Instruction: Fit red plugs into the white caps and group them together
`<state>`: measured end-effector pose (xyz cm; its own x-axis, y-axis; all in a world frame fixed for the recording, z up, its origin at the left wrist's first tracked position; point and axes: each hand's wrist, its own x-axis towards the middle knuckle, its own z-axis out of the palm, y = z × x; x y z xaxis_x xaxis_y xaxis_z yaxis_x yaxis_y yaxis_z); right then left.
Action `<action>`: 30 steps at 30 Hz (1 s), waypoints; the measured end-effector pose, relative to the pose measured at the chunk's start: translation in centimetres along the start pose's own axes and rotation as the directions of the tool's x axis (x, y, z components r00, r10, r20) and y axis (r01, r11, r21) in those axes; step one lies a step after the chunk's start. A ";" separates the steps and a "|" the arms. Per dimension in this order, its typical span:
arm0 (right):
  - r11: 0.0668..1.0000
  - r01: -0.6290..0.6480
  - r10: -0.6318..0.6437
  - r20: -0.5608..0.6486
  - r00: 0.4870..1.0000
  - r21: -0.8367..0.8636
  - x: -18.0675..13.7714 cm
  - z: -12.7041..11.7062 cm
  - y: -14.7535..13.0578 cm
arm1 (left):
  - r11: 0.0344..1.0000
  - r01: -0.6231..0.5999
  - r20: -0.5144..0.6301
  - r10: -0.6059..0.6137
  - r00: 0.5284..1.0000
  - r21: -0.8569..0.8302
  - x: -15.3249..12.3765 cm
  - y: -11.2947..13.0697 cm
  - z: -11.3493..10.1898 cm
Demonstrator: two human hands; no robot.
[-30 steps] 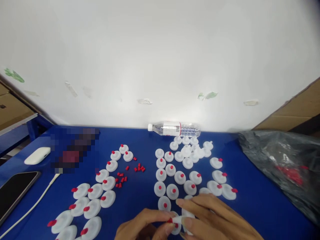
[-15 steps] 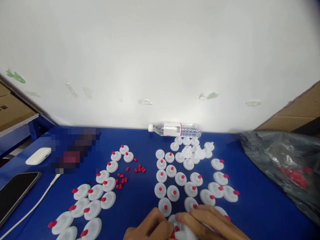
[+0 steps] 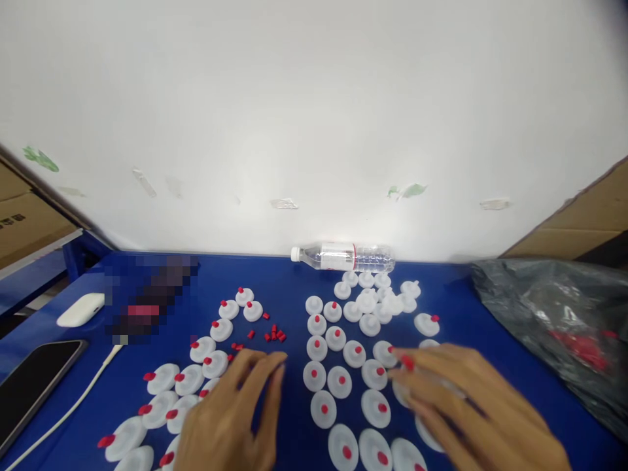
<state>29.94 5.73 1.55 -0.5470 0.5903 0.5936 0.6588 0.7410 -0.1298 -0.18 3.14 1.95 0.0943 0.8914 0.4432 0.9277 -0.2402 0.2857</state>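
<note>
Right hand [image 3: 461, 392] holds a white disc [image 3: 432, 376], red plug [image 3: 408, 362] up; light, stiff, best pinched by its rim. Left hand [image 3: 235, 412] hovers open.

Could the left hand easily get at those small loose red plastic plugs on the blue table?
Probably yes: the left hand lies just short of the loose red plugs, nothing between.

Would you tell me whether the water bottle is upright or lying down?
Lying down: the water bottle rests on its side against the wall, white cap pointing left.
</note>
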 end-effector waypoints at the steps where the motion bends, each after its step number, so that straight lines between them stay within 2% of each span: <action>1: 0.999 -0.007 0.006 -0.011 1.000 -0.031 0.2 -0.3 0.9 | 0.992 -0.033 -0.020 0.036 0.999 0.122 0.2 -0.8 -0.1; 4: 0.990 -0.088 0.088 -0.005 0.996 -0.113 0.8 -0.7 3.1 | 0.933 -0.215 0.060 0.207 0.977 0.288 1.1 -2.3 -0.3; 7: 0.979 -0.129 0.141 0.067 0.988 -0.158 1.1 -0.4 4.0 | 0.885 -0.301 0.173 0.254 0.952 0.357 2.3 -3.0 -0.1; 10: 0.975 -0.120 0.148 0.142 0.979 -0.187 1.1 0.0 4.1 | 0.881 -0.267 0.183 0.210 0.960 0.391 3.4 -3.7 0.6; 13: 0.973 -0.099 0.141 0.197 0.970 -0.207 1.1 0.2 4.0 | 0.909 -0.236 0.163 0.189 0.968 0.344 4.1 -4.7 1.4; 19: 0.979 -0.072 0.121 0.256 0.959 -0.192 1.7 0.1 3.9 | 0.937 -0.240 0.217 0.187 0.958 0.254 4.6 -6.5 2.1; 23: 0.979 -0.075 0.131 0.303 0.944 -0.191 1.6 0.1 3.9 | 0.938 -0.272 0.277 0.208 0.938 0.215 4.8 -6.5 1.8; 26: 0.978 -0.062 0.127 0.332 0.935 -0.198 1.4 0.2 4.0 | 0.946 -0.261 0.252 0.209 0.945 0.193 5.0 -6.1 1.6; 30: 0.980 -0.059 0.122 0.339 0.933 -0.190 1.3 0.2 4.0 | 0.940 -0.234 0.196 0.188 0.962 0.250 5.3 -5.7 1.2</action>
<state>31.83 9.53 1.64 -0.6048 0.7495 0.2690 0.7762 0.6304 -0.0113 -4.51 9.70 1.61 0.3360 0.8880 0.3140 0.9397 -0.3387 -0.0477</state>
